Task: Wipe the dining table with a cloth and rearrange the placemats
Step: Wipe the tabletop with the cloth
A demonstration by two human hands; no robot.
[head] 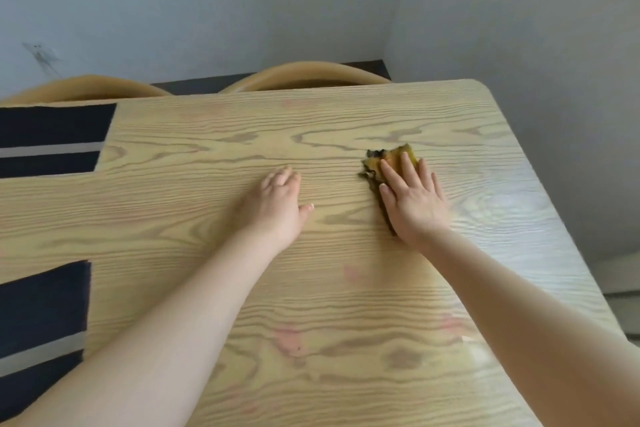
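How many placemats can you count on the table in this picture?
2. One placemat lies at the far left of the table; the other lies at the near left. Both are cut off by the frame edge, so more may lie out of view.

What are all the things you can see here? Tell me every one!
table: one, light wood grain with some faint pinkish marks, fills most of the view.
placemats: two, dark navy with a grey stripe, at the table's left edge; one far, one near, both cut off by the frame.
cloth: one, yellow with dark edges, on the table right of centre, under the right hand.
chairs: two, tan curved backs, behind the far edge of the table; one left, one centre.
walls: pale grey-white, meeting in a corner behind the table.
left hand: one, resting on the bare table, fingers loosely bent, holding nothing.
right hand: one, flat with straight fingers, pressing on the cloth.
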